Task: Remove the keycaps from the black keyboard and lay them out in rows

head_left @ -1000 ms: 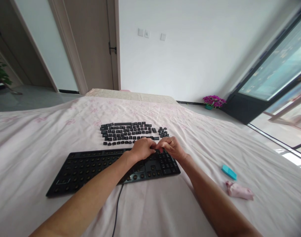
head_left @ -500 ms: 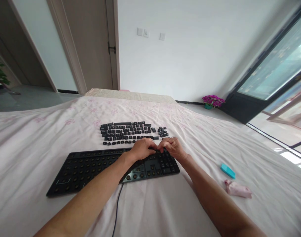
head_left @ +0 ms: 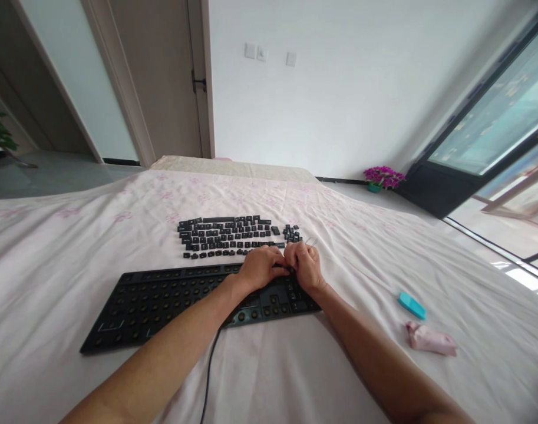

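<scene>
A black keyboard [head_left: 162, 300] lies on the bed, most of its key sockets bare; keycaps still sit on the number pad at its right end. My left hand [head_left: 263, 266] is closed at the top of that number pad, its fingertips meeting those of my right hand. What the left fingers pinch is hidden. Closed in a fist, my right hand [head_left: 304, 264] covers part of the number pad. A thin wire keycap puller [head_left: 312, 241] sticks out behind its knuckles. Beyond the keyboard, loose black keycaps [head_left: 227, 233] lie in rows, with a smaller cluster [head_left: 291, 232] to their right.
A blue flat object [head_left: 412, 305] and a crumpled pink cloth-like thing [head_left: 430, 340] lie on the pale floral sheet [head_left: 357, 271] at right. The keyboard's cable [head_left: 209, 371] runs toward me. Behind the bed are a wall, a door and purple flowers [head_left: 383, 176].
My right hand has turned more upright and curled tighter, and the wire shows more clearly above it. My left hand has shifted slightly right. The view has moved a little.
</scene>
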Demonstrator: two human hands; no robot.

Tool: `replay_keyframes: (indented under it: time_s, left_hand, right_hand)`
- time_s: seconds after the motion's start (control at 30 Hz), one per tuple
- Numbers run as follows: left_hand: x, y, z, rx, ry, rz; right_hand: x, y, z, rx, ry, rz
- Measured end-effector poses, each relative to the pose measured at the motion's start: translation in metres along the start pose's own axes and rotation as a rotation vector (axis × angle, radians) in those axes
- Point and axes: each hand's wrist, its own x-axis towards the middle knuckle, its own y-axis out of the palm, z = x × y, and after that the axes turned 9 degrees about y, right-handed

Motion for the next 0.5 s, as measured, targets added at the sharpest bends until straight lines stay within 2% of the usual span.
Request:
replay_keyframes:
  time_s: [0.13,0.33,0.43,0.5]
  left_hand:
    - [0.0,0.0,-0.004,-0.021,0.001,0.002]
    - [0.0,-0.002,-0.007,-0.149,0.012,-0.05]
    - [0.0,-0.002,-0.006,-0.161,0.025,-0.047]
    - [0.001,-0.001,-0.007,-0.138,0.001,-0.052]
  right_hand:
    - [-0.002,0.011,-0.004,0.057,-0.034,-0.095]
    - [-0.001,0.017,0.004,0.081,-0.109,-0.191]
    - [-0.002,0.012,0.007,-0.047,-0.132,-0.161]
    - [-0.004,0.007,0.008,-0.247,-0.241,-0.072]
